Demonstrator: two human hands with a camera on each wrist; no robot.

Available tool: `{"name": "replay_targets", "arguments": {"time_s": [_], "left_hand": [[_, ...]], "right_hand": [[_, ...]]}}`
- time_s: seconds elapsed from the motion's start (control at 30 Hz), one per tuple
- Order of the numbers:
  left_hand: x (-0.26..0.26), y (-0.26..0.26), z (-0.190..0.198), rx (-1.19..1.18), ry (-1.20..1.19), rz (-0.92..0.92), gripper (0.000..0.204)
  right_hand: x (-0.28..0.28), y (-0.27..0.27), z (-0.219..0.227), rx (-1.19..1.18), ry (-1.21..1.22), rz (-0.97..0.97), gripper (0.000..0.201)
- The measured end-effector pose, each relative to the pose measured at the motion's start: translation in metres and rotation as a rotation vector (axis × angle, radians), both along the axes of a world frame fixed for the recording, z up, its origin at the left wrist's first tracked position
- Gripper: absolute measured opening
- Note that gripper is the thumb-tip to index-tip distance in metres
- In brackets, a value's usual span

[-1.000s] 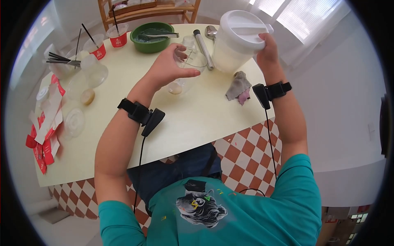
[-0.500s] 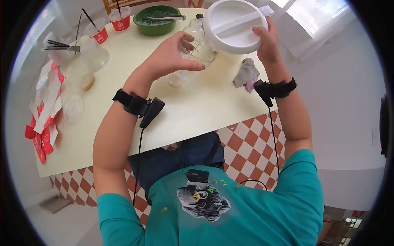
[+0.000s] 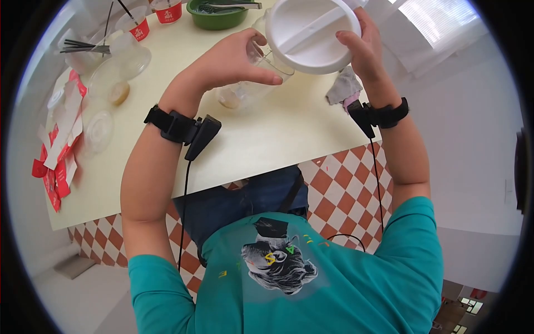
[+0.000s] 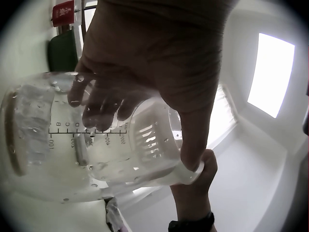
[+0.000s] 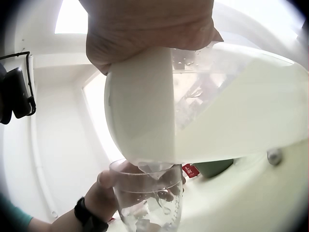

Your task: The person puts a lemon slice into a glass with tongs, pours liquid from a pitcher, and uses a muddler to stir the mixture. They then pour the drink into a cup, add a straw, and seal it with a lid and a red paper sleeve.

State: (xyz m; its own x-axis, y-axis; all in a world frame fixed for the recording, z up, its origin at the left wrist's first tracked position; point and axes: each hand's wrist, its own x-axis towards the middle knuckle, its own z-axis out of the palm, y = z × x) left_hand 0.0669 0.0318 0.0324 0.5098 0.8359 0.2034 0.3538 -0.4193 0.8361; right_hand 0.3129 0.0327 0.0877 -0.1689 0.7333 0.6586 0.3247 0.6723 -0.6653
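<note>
My left hand (image 3: 231,62) grips a clear graduated cup (image 4: 104,157), its thumb near the rim. Ice-like clear chunks (image 4: 36,118) lie toward the cup's bottom. With my right hand (image 3: 364,49) I hold a large translucent pitcher (image 5: 236,111) by its handle side, tipped toward the cup. The pitcher's white lid (image 3: 317,36) faces me in the head view. Pale liquid (image 5: 251,118) inside slants up to the lid. In the right wrist view, the pitcher's lip sits right at the mouth of the cup.
A grey and pink cloth (image 3: 344,88) lies near the right table edge. Farther back stand a green bowl (image 3: 219,21) with tongs (image 3: 236,6) and red-and-clear cups (image 3: 140,30). Black straws (image 3: 83,47), clear plastic pieces and torn red-white packaging (image 3: 65,136) occupy the left side.
The pitcher went from nearly upright to tipped, its lid swinging toward me and left over the cup. My left hand keeps its grip on the cup. The head view has shifted.
</note>
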Motion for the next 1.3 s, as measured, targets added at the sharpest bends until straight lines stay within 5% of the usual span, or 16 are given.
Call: {"name": "replay_targets", "arguments": {"time_s": [0.1, 0.33, 0.63, 0.93, 1.1, 1.3], "left_hand": [[-0.001, 0.0, 0.0, 0.003, 0.013, -0.008, 0.094], [0.0, 0.0, -0.002, 0.022, 0.015, 0.004, 0.093], [0.013, 0.006, -0.015, 0.003, -0.134, 0.069, 0.082], [0.038, 0.021, -0.03, -0.134, -0.435, 0.063, 0.102], [0.049, 0.027, -0.031, -0.148, -0.451, 0.079, 0.093], [0.04, 0.022, -0.029, -0.104, -0.356, 0.096, 0.099]], "right_hand": [[0.006, 0.001, 0.0, -0.12, -0.121, -0.076, 0.064], [0.006, 0.002, 0.001, -0.122, -0.133, -0.069, 0.066], [0.025, 0.024, -0.003, -0.253, 0.176, 0.05, 0.071], [0.037, 0.038, 0.005, -0.291, 0.334, 0.121, 0.07], [0.068, 0.063, 0.003, -0.358, 0.439, 0.118, 0.037], [0.102, 0.091, 0.001, -0.409, 0.623, 0.09, 0.032]]}}
